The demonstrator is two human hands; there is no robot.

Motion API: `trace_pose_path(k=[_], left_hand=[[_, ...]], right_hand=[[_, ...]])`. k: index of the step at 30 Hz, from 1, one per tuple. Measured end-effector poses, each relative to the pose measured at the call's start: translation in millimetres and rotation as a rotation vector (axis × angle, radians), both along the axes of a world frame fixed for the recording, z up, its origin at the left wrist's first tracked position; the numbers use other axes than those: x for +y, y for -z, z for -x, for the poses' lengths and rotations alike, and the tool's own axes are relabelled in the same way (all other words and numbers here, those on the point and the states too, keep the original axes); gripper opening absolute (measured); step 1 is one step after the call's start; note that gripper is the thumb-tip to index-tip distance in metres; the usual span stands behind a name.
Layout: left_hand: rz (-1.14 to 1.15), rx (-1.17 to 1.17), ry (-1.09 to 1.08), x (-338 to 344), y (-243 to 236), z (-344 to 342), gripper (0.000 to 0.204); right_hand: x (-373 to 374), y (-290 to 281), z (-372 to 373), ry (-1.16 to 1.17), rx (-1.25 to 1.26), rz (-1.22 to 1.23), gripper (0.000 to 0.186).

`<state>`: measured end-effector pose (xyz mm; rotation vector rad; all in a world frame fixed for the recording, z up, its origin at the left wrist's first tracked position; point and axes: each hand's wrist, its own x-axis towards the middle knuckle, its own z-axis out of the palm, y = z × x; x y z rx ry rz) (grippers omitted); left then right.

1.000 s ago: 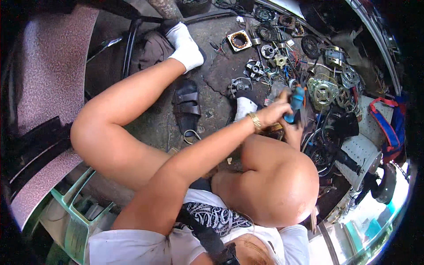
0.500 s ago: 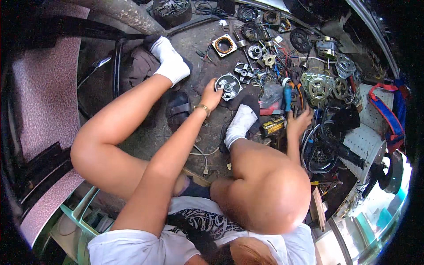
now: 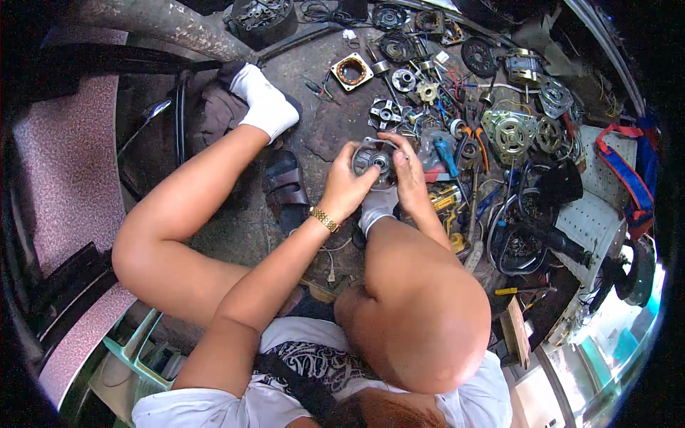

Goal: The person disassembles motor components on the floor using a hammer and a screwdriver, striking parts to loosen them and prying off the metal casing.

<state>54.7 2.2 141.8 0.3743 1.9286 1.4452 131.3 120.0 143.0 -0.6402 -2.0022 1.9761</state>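
A round metal motor end cover (image 3: 365,155) with a bearing at its centre is held up between both hands, above my right foot. My left hand (image 3: 342,187), with a gold watch at the wrist, grips its left side, the thumb lying over the face near the bearing. At the right rim my right hand (image 3: 412,175) is closed, its fingers along the far edge. Its palm side is partly hidden. Just beyond the cover lies a second, smaller metal motor cover (image 3: 385,114). To the right are a blue-handled screwdriver (image 3: 447,158) and orange-handled pliers (image 3: 484,148).
A square stator with copper windings (image 3: 351,71) lies on the floor ahead. Larger motor covers (image 3: 511,135) and loose parts crowd the right. Near my right forearm is a yellow-and-black tool (image 3: 446,200). A dark sandal (image 3: 285,182) lies by my left foot.
My right hand has left the tools on the right and come to the motor end cover. The cover has moved slightly nearer and is now in both hands. The blue-handled screwdriver has shifted.
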Motion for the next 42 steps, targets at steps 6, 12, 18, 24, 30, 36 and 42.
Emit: trace_pose_path(k=[6, 12, 18, 24, 30, 36, 42], left_hand=[[0.224, 0.101, 0.059, 5.2, -15.5, 6.8, 0.046], [0.225, 0.010, 0.004, 7.7, -3.2, 4.7, 0.046], [0.050, -0.262, -0.023, 4.5, -3.4, 10.5, 0.043], [-0.086, -0.316, 0.113, -4.1, 8.5, 20.8, 0.042], [-0.100, -0.435, 0.166, -5.2, 9.5, 30.0, 0.038], [-0.066, -0.376, 0.183, -4.4, 9.6, 28.4, 0.037], [-0.124, -0.512, 0.151, -5.5, 10.8, 22.4, 0.032]], right_hand=[[-0.3, 2.6, -0.2, -0.048, -0.016, -0.198, 0.039], [-2.0, 3.8, 4.1, -0.071, -0.052, -0.202, 0.038], [14.3, 8.1, 10.1, -0.189, -0.026, -0.156, 0.045], [25.3, 0.5, 18.1, -0.253, -0.124, -0.104, 0.052], [31.6, 6.1, 19.9, -0.302, -0.137, -0.041, 0.050], [30.7, 5.4, 23.1, -0.366, -0.198, 0.042, 0.062], [29.3, 6.7, 24.7, -0.383, -0.200, 0.049, 0.056]])
